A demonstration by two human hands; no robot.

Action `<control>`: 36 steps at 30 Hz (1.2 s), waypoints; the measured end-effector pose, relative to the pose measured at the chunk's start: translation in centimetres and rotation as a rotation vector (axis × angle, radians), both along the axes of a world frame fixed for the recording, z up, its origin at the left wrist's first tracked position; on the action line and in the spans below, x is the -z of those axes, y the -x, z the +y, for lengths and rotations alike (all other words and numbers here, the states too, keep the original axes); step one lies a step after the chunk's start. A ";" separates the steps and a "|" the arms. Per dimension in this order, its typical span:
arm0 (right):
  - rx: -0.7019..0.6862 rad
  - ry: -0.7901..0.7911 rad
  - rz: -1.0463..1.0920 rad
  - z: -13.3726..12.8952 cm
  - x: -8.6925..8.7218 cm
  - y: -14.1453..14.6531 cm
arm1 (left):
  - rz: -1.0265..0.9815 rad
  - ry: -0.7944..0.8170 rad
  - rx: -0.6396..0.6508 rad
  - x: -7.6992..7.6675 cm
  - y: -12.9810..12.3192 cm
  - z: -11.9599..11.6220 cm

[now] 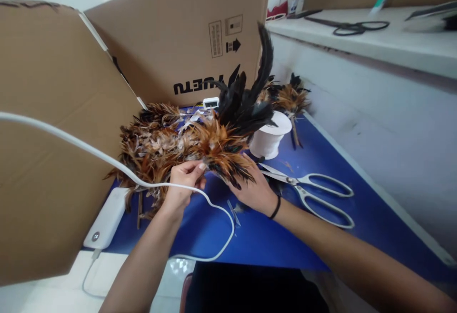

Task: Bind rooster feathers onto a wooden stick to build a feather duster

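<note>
My left hand [187, 179] is closed, thumb and fingers pinching the base of a feather bundle [217, 141] of orange-brown and long black feathers. Beneath the bundle's right side, my right hand [255, 189] touches the drooping feather tips; its fingers look stretched out, though feathers partly cover them. A pile of brown feathers [150, 146] lies behind and left of my left hand. Beyond my right hand stands a white spool [270, 136] of ribbon or tape. Large scissors [296, 181] with pale handles lie right beside that hand, blades slightly apart.
A white cable [107, 158] loops across my left wrist. At the left are a white power bank [107, 217] and tall cardboard [182, 32]. Another feather bunch [291, 97] lies on the blue tabletop [332, 160] near the wall. Dark scissors [353, 27] rest on the ledge.
</note>
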State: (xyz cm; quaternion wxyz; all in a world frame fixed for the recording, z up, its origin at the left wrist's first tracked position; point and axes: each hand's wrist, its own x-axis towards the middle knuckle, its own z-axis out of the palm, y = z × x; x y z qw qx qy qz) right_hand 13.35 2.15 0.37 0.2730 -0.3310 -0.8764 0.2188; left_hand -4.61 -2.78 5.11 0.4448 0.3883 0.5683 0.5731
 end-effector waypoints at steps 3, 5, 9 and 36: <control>0.022 0.013 0.061 0.0 -0.4 1.1 | -0.056 -0.004 0.031 -0.2 -0.7 0.2; -0.061 0.065 0.128 0.4 -0.7 1.7 | -0.087 -0.017 0.055 -0.4 -0.9 0.2; -0.001 0.048 0.277 0.9 -0.6 2.2 | -0.154 -0.037 0.040 -0.6 -0.7 0.5; 0.015 0.566 0.803 1.3 -1.3 3.1 | -0.533 0.193 0.130 0.6 -1.2 2.2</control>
